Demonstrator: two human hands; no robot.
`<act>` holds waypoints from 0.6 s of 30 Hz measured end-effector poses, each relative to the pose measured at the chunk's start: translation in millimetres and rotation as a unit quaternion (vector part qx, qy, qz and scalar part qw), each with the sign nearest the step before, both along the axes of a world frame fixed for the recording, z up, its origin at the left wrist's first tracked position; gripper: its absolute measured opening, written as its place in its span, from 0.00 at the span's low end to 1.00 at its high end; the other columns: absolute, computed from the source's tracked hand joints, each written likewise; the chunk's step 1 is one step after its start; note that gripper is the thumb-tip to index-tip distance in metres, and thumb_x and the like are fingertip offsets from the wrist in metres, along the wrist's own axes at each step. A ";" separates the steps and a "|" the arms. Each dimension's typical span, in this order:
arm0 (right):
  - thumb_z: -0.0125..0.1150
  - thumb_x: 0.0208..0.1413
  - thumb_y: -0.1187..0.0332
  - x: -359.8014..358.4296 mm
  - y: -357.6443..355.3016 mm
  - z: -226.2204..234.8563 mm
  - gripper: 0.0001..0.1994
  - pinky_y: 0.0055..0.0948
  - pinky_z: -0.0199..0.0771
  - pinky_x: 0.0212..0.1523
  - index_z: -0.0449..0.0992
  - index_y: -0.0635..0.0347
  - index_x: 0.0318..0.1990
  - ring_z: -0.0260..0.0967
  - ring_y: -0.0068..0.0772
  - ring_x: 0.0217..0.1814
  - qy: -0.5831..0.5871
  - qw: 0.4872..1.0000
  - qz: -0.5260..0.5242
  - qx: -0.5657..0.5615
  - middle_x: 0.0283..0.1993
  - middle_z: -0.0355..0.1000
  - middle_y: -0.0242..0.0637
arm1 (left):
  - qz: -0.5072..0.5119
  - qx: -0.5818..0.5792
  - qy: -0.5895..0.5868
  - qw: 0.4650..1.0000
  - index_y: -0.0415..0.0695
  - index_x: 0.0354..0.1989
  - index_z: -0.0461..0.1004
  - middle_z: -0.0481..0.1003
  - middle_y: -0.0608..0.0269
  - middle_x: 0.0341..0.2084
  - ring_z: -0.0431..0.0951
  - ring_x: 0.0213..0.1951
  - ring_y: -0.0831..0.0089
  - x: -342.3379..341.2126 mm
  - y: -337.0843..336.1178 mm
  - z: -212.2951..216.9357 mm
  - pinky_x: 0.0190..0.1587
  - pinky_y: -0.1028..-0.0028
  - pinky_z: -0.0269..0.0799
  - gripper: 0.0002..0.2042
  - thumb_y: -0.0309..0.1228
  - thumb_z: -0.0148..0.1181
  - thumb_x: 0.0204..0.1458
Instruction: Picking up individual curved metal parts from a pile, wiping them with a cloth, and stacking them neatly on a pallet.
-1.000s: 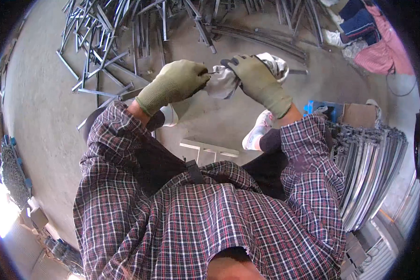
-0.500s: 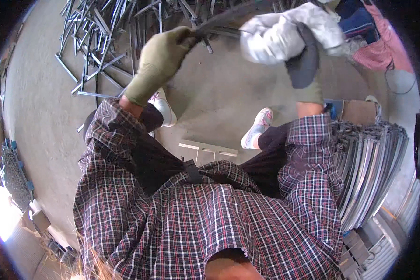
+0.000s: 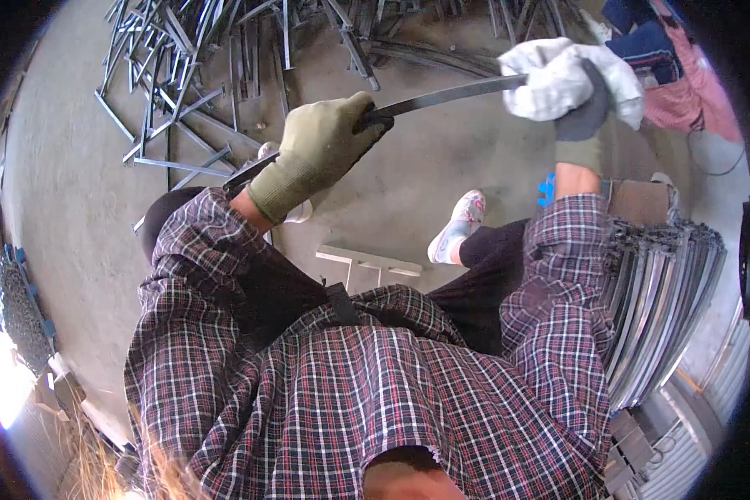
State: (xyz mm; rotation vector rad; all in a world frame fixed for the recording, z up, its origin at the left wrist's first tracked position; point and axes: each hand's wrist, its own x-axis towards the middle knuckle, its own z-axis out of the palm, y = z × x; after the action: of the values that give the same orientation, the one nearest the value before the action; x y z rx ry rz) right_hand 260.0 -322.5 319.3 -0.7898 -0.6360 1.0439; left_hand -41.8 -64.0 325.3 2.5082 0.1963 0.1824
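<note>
Left hand (image 3: 321, 154), gloved, clamps the flat metal strip (image 3: 450, 93) near its lower end; further up, right hand (image 3: 587, 112) grips a white rag (image 3: 550, 79) wrapped around it.

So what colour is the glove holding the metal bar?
Olive green, on the left hand gripping the metal bar, seen in the head view.

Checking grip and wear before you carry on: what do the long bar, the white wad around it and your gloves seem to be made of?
The bar looks like flat steel strip: thin, grey, with a dull sheen. The wad in the right hand seems to be soft white cloth, crumpled in folds. The glove on the left hand appears to be knitted olive fabric with a ribbed cuff; the right palm looks darker, perhaps coated.
</note>
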 end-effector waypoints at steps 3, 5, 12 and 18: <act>0.54 0.66 0.61 -80.9 63.7 -7.1 0.12 0.30 0.76 0.48 0.78 0.59 0.39 0.75 0.29 0.41 0.063 0.919 -0.372 -0.113 0.40 0.76 0.33 | 0.017 -0.014 -0.008 1.000 0.46 0.44 0.76 0.80 0.50 0.31 0.81 0.35 0.46 6.8 -2.0 -6.5 0.34 0.56 0.76 0.10 0.37 0.64 0.60; 0.59 0.65 0.63 -127.3 81.0 -20.5 0.14 0.31 0.73 0.59 0.80 0.63 0.50 0.74 0.28 0.55 -0.139 0.918 -0.352 -0.118 0.51 0.77 0.33 | 0.012 -0.036 -0.028 0.999 0.43 0.45 0.75 0.80 0.45 0.33 0.81 0.37 0.43 12.2 -9.7 1.2 0.36 0.56 0.76 0.10 0.33 0.63 0.60; 0.61 0.59 0.61 -2.7 55.9 34.4 0.12 0.31 0.74 0.31 0.73 0.61 0.33 0.72 0.30 0.29 -0.079 0.944 0.299 0.112 0.30 0.75 0.35 | -0.026 -0.248 0.118 0.961 0.37 0.49 0.74 0.80 0.50 0.32 0.75 0.31 0.66 19.1 -27.1 13.3 0.41 0.67 0.73 0.12 0.31 0.63 0.62; 0.61 0.63 0.57 -94.5 38.3 61.5 0.15 0.33 0.78 0.40 0.76 0.61 0.45 0.76 0.32 0.37 0.025 0.970 -0.238 -0.038 0.39 0.77 0.35 | -0.010 -0.247 0.055 0.967 0.36 0.51 0.75 0.82 0.55 0.35 0.77 0.37 0.78 13.9 -13.7 -12.5 0.46 0.72 0.76 0.15 0.27 0.67 0.59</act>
State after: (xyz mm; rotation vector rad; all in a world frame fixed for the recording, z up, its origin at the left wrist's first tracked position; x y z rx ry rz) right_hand 165.6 -284.3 380.8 -0.9236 -0.3384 0.6467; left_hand -27.9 -77.7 312.8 2.0215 0.2295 -0.0168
